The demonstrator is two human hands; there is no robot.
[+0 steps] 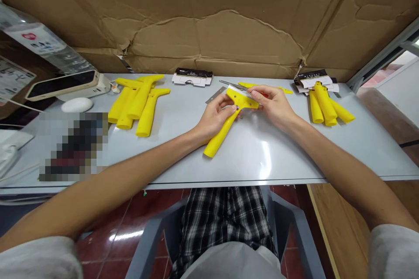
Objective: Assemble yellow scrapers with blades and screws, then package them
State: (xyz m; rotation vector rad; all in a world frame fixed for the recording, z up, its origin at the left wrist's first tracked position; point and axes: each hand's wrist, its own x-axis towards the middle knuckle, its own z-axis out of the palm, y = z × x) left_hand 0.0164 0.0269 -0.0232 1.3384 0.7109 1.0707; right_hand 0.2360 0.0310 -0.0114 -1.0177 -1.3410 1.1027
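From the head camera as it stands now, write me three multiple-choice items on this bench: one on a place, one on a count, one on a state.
1. Where does the phone lie?
A. Far left of the table
B. Far right of the table
C. On the person's lap

2. How many piles of spare yellow handles lie on the table?
A. None
B. Two
C. Five

3. How is the yellow scraper held?
A. Lying untouched
B. In one hand only
C. In both hands

Answers: 1 A, the phone sits at the left edge beside a white oval case. 2 B, one left pile and one right pile. 3 C, the left hand grips the handle while the right hand pinches the head.
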